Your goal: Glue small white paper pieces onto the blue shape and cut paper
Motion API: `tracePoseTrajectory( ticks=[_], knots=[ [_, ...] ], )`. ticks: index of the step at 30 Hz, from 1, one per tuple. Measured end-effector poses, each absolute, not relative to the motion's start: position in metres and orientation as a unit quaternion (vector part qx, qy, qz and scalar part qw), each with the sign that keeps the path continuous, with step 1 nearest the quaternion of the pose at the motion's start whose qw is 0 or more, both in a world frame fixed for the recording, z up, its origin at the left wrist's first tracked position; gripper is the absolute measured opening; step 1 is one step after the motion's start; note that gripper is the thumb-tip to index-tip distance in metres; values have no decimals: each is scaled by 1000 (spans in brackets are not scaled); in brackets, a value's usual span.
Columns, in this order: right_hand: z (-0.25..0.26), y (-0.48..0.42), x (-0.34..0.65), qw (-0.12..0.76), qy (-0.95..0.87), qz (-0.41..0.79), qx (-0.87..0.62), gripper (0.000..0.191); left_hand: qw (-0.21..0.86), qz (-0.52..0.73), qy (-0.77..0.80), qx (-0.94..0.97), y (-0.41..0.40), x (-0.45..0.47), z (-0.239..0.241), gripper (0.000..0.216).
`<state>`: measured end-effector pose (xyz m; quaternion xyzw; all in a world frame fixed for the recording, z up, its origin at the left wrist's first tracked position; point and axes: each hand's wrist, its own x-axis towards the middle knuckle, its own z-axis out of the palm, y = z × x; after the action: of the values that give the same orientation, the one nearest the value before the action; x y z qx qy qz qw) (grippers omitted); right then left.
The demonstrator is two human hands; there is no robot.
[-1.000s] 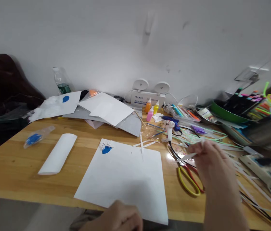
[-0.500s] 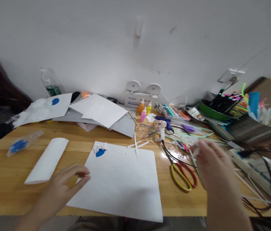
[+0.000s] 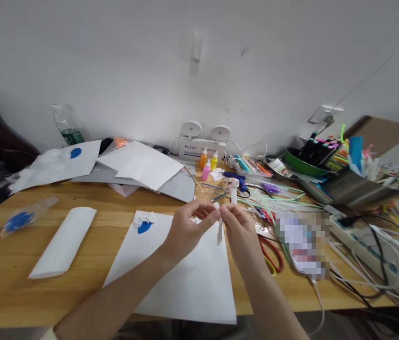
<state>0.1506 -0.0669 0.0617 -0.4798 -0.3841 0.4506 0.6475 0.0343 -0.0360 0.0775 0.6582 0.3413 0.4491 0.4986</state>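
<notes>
Both my hands meet above the white sheet of paper (image 3: 185,278) in the middle of the wooden table (image 3: 8,264). My left hand (image 3: 188,231) and my right hand (image 3: 240,233) each pinch the top of a narrow white paper strip (image 3: 219,231) that hangs down between them. A blue blob of paint (image 3: 144,227) with white scraps sits on the sheet's far left corner. Red and yellow scissors (image 3: 272,257) lie just right of my right hand.
A folded white paper (image 3: 64,241) and a plastic bag with blue paint (image 3: 20,219) lie at left. Stacked sheets (image 3: 142,165), small paint bottles (image 3: 208,163), a glue gun (image 3: 234,184), coloured strips, a power strip (image 3: 372,245) and cables crowd the back and right.
My left hand rose from the table's near edge and my right hand came in from the right; they now meet over the sheet, pinching the strip. The view shifted right.
</notes>
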Motion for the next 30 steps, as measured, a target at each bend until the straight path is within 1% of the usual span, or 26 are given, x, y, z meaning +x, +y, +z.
tracePoseTrajectory(
  ticks=[3, 7, 11, 14, 17, 20, 22, 26, 30],
  knots=[
    [61, -65, 152, 640, -420, 417, -490, 12, 516, 472, 349, 624, -31, 43, 72, 20],
    [58, -59, 158, 599, -479, 380, -517, 14, 536, 479, 336, 609, -23, 42, 66, 18],
    [55, -48, 171, 540, -561, 324, -537, 15, 561, 404, 297, 659, -11, 30, 61, 14],
    [57, -40, 176, 449, -652, 324, -518, 15, 538, 347, 303, 706, -4, 21, 56, 13],
    [58, -32, 175, 409, -686, 307, -518, 11, 501, 318, 325, 736, 1, 13, 50, 10],
    [55, -25, 170, 403, -690, 294, -525, 8, 476, 311, 337, 751, 5, 10, 45, 11],
    [50, -19, 167, 412, -685, 293, -525, 10, 481, 321, 346, 739, 7, 9, 41, 14],
    [34, -10, 164, 450, -647, 333, -517, 15, 489, 344, 376, 708, 10, 8, 35, 19],
    [22, -9, 164, 455, -644, 347, -509, 16, 419, 331, 412, 739, 8, 4, 31, 16]
  ],
)
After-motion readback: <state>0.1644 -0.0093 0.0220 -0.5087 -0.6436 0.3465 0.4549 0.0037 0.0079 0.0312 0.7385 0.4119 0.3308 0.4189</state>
